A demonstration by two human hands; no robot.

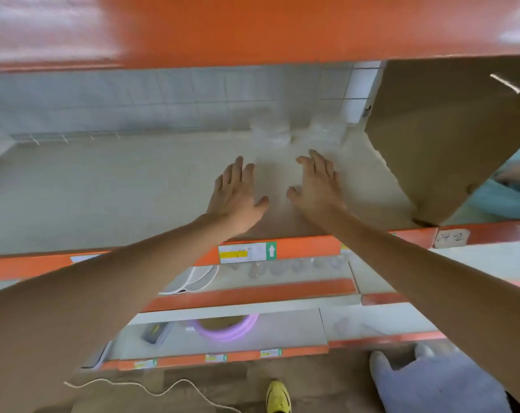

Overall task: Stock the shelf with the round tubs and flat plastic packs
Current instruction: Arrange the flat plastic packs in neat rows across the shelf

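Shelf board [103, 189]: a pale beige board. It is the level both arms reach into, and every place below is given from it.
Left hand [237, 192]: over the middle of the shelf board, palm down, fingers straight and slightly fanned, thumb out to the side. It holds nothing. Whether the palm touches the board cannot be told.
Right hand [315, 186]: over the shelf board just beside the left hand, with a gap between the two thumbs. The fingers are spread and a little bent, and it grips nothing. Contact with the board cannot be told.
Clear plastic containers [272, 135]: at the back of the shelf board, beyond both sets of fingertips and apart from them. They are two blurred clusters side by side, too smeared to tell tubs from flat packs.
Cardboard box [446, 138]: on the right end of the shelf board, tall and brown, well right of the right hand.
Tiled wall [133, 96]: behind the shelf board, white-grey.
Front beam [29, 266]: orange, along the near edge of the shelf board. It carries a white and yellow label [246, 253] with a green arrow.
Purple ring [226, 329]: two levels below the shelf board.
Yellow shoe [278, 397]: on the floor, far below the shelf board.
White cord [133, 389]: on the floor below the shelf board, left of the shoe.
Pale bag [431, 383]: low at the right, below the shelf board. It is blurred and its contents are unclear.
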